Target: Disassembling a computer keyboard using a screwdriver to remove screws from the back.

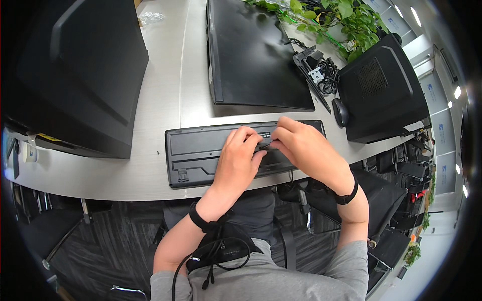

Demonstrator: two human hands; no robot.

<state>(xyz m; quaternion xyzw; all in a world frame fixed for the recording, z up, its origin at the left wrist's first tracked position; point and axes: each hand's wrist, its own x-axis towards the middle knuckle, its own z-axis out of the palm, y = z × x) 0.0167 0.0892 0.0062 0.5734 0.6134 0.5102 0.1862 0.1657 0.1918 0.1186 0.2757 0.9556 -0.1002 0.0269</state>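
A black keyboard (197, 150) lies on the desk with its underside up, showing moulded channels and a fold-out foot at the near left corner. Over its middle my left hand (239, 156) and my right hand (297, 142) meet, fingertips close together. Between them is a small dark piece (264, 144), partly covered by the fingers; its kind does not show. Both hands are closed in a pinch around it. A small label with light print sits on the keyboard just beyond the fingertips. Each wrist wears a black band.
Beyond the keyboard a black monitor (261, 55) lies on the grey desk (160, 95). Black computer cases stand at left (80, 75) and right (384, 90). A mouse (340, 112), coiled cables (329, 75) and a leafy plant (346, 20) are at the far right. A paper cup (29, 152) stands left.
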